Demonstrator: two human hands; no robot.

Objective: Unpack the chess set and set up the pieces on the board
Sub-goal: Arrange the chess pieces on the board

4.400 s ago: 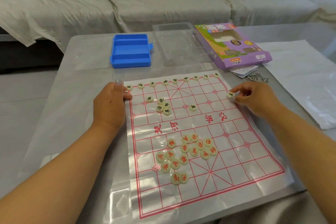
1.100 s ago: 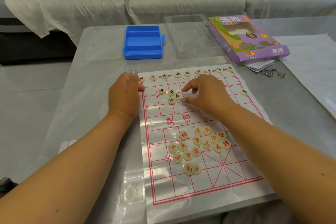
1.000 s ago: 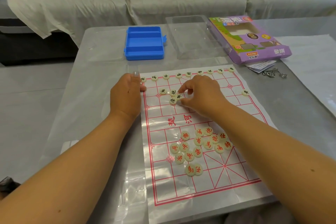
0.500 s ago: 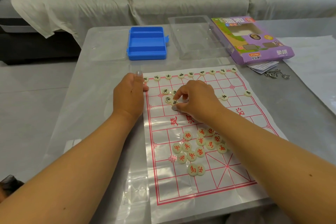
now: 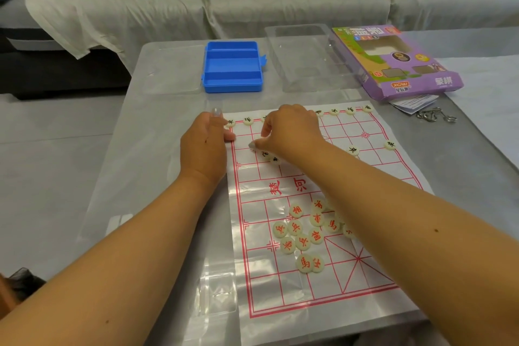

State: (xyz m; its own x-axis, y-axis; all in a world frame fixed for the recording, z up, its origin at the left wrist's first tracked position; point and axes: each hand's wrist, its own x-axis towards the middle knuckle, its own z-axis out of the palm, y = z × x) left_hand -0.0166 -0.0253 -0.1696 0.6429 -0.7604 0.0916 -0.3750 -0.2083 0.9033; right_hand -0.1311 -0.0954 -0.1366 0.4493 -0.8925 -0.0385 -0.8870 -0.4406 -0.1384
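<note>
A thin plastic chess board [image 5: 258,289] with a red grid lies on the grey table. Black-lettered round pieces [image 5: 350,110] line its far edge, and two more [image 5: 354,150] [image 5: 389,145] stand further in on the right. My right hand [image 5: 292,132] hovers over the far-left squares with thumb and fingers curled, pinching a black-lettered piece that is mostly hidden. Two loose black-lettered pieces [image 5: 270,156] lie just below it. My left hand [image 5: 205,149] rests on the board's left edge with the thumb raised. A heap of red-lettered pieces [image 5: 302,233] sits on the near half, partly under my right forearm.
An open blue case [image 5: 232,66], a clear plastic tray [image 5: 306,56] and the purple chess box [image 5: 393,62] stand at the table's far side. Folded leaflets [image 5: 412,101] and metal rings [image 5: 435,116] lie right of the board. A sofa runs behind the table.
My right hand moved left from the right edge to the loose black pieces, then further toward the board's far-left squares. The loose black group has shrunk to two. My left hand stayed put.
</note>
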